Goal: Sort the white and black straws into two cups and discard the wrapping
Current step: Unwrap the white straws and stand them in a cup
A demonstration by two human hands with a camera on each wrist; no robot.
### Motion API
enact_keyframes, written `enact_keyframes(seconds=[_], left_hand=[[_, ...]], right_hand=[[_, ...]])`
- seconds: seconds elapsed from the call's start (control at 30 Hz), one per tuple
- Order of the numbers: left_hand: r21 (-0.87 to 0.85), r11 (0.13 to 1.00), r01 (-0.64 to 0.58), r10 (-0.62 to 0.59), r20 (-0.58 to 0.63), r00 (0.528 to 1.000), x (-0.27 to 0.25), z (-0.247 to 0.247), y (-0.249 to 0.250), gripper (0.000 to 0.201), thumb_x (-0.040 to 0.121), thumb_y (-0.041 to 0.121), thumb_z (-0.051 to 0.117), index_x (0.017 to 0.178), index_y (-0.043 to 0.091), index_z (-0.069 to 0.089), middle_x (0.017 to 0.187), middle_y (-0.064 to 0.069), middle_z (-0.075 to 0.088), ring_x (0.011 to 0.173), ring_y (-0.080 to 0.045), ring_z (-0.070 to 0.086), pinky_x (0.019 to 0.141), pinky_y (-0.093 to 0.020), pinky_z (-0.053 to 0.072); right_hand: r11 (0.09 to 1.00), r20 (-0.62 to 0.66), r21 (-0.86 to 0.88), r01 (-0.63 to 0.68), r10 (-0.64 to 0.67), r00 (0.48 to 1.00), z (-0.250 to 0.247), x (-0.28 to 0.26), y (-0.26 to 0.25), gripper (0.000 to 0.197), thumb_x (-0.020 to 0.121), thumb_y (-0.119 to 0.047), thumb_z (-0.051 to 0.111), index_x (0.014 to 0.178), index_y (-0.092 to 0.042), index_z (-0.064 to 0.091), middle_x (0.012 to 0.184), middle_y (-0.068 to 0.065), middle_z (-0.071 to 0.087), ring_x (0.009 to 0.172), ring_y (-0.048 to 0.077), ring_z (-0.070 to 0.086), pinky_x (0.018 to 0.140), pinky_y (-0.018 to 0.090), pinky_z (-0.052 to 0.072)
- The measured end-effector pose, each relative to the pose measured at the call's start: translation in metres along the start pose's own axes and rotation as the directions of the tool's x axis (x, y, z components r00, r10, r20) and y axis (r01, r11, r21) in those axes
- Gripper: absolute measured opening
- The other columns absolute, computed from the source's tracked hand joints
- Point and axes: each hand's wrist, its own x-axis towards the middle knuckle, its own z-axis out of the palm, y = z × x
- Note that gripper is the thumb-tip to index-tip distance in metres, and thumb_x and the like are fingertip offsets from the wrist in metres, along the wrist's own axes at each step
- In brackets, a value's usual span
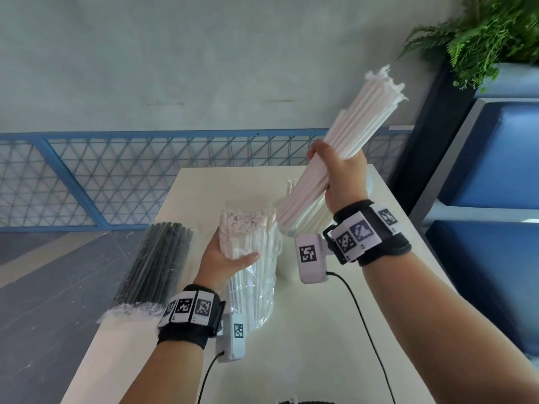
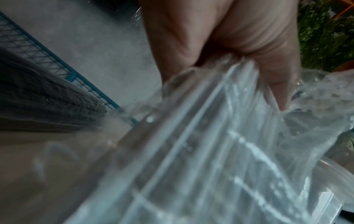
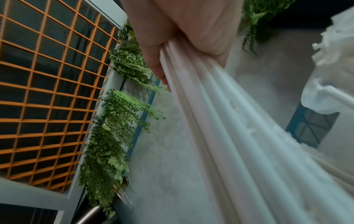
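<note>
The right hand is clenched around a thick bundle of long white paper-wrapped straws, held tilted with its lower end entering a clear plastic cup standing on the white table. The left hand clutches the crinkly clear plastic bag, which holds more white straws and rests on the table. A sealed clear bag of black straws lies untouched at the table's left edge. By my judgement the task is at an early stage: only part of the white straws are going in, the black ones remain packed, and no wrapping is discarded. I cannot make out a second cup.
</note>
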Motion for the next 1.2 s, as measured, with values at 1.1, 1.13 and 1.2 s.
enact_keyframes(seconds=[1.1, 1.13, 1.2], left_hand=[[0.062, 0.996, 0.06, -0.058, -0.036, 0.998, -0.004, 0.013, 0.015, 0.063, 0.063, 0.01, 0.084, 0.112, 0.025, 0.047, 0.107, 0.011, 0.054, 0.107, -0.01, 0.048, 0.091, -0.025, 0.035], [0.061, 0.996, 0.059, -0.057, -0.036, 0.998, -0.004, 0.013, 0.015, 0.064, 0.063, 0.01, 0.084, 0.112, 0.025, 0.046, 0.108, 0.011, 0.054, 0.107, -0.009, 0.048, 0.091, -0.024, 0.035], [0.058, 0.997, 0.051, -0.049, -0.032, 0.998, -0.004, 0.013, 0.015, 0.064, 0.063, 0.01, 0.084, 0.113, 0.025, 0.047, 0.11, 0.009, 0.055, 0.108, -0.01, 0.049, 0.091, -0.024, 0.035]], right_hand=[[0.552, 0.165, -0.779, 0.299, -0.281, 0.946, -0.025, -0.026, 0.082, 0.053, 0.076, -0.05, 0.062, 0.121, -0.025, 0.057, 0.131, 0.006, 0.048, 0.125, 0.026, 0.039, 0.108, 0.041, 0.031], [0.529, 0.097, -0.814, 0.242, -0.286, 0.953, -0.027, -0.028, 0.083, 0.062, 0.07, -0.058, 0.06, 0.124, -0.031, 0.053, 0.138, 0.006, 0.04, 0.131, 0.028, 0.031, 0.109, 0.044, 0.025], [0.647, 0.004, -0.753, 0.122, -0.18, 0.984, -0.032, -0.033, 0.086, 0.071, 0.063, -0.059, 0.068, 0.128, -0.037, 0.047, 0.145, 0.006, 0.026, 0.134, 0.026, 0.029, 0.11, 0.041, 0.028]])
